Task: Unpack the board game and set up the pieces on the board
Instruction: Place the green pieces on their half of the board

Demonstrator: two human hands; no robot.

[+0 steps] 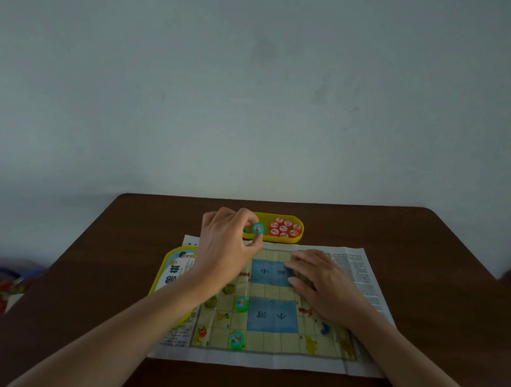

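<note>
Farther back, beyond the paper board [274, 292], a yellow tray [273, 239] with a cluster of red pieces [285, 229] in its right half. Over its left half, the left hand [226, 244], thumb and forefinger pinching a green piece [258, 228]. Flat on the board's right part, the right hand [323, 285], fingers straight and close together. On the board's left squares, two more green pieces [241, 304]. At the board's left edge, a yellow lid [173, 265].

A brown table [420, 257] bears the paper game board [272, 342], a yellow tray [279, 216] and a yellow lid [170, 265].
</note>
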